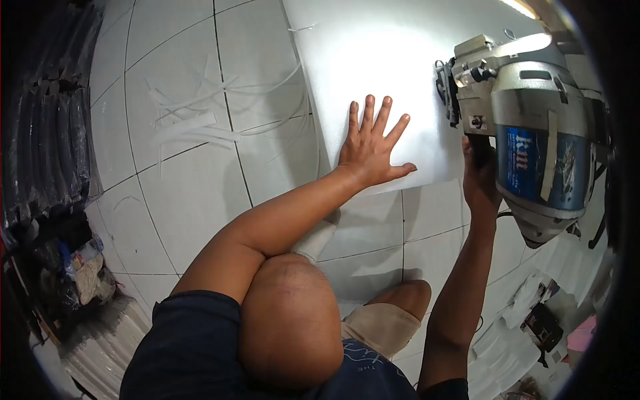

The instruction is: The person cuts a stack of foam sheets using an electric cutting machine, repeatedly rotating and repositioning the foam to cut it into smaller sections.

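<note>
My left hand (372,143) lies flat with fingers spread on a stack of white sheet material (413,100) on the floor. At the right stands a cutting machine (540,133) with a grey metal body and a blue "km" label. My right hand (479,170) is at the near left side of this machine, its fingers wrapped round a dark handle, partly hidden by the machine body. The sheet's left edge runs beside my left hand, and its near edge ends just below the palm.
Thin white offcut strips (200,127) lie on the tiled floor (167,220) at the left. Plastic-wrapped dark rolls (53,153) line the far left. White scraps and a black object (543,327) lie at the lower right. My bent knee (290,320) is near the bottom.
</note>
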`<state>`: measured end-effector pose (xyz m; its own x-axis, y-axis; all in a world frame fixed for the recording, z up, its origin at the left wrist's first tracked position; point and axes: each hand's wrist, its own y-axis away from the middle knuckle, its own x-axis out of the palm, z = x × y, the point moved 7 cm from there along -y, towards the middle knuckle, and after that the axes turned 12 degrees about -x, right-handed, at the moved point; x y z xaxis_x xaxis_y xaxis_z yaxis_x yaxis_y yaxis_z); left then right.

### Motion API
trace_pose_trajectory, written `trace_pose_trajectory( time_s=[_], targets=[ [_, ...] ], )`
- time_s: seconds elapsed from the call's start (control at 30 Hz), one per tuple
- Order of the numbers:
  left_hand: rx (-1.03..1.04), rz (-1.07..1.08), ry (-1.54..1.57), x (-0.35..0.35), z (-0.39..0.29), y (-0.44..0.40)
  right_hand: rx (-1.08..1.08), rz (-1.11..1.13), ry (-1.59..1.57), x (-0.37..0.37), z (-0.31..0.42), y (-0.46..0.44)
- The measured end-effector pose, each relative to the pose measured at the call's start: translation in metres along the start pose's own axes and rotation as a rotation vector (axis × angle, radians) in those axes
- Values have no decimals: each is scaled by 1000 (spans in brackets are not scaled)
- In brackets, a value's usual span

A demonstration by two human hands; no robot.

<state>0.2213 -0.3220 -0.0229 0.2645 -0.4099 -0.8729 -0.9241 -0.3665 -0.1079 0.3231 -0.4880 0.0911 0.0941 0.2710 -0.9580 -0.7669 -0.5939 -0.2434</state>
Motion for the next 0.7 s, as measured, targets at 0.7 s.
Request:
trace_pose_trajectory(
  time_s=[0.7],
  targets=[
    [-21,84,-60,4,-2,2,-150,-63,-262,22,-17,-29]
  ],
)
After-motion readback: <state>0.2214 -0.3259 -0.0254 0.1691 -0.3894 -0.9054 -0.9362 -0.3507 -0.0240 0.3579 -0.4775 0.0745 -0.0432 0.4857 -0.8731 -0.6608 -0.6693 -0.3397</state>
